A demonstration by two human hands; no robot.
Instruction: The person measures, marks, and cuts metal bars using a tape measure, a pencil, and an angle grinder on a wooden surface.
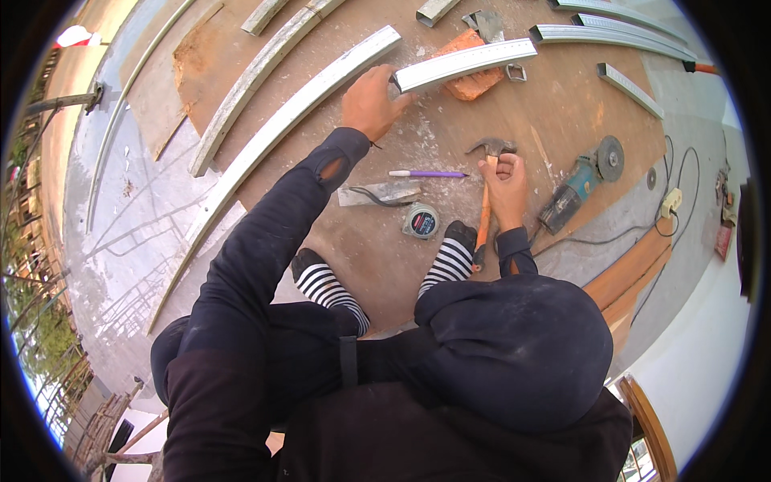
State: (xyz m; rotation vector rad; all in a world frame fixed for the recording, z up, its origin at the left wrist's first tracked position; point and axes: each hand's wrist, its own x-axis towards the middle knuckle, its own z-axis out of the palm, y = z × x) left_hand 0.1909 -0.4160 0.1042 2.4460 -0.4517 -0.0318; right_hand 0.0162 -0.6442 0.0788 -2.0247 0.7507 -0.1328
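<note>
Our left hand (376, 103) grips the left end of a short silver metal channel (466, 65) over a rough orange block (475, 86), apparently steadying it. Our right hand (507, 189) grasps an orange-handled steel claw hammer (485, 215); striking calls for raising it. We cannot see the channel's underside.

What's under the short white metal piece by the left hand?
A rough orange block shows on both sides of the metal piece, with brown board around it. Its middle is covered; contact can't be seen.
</note>
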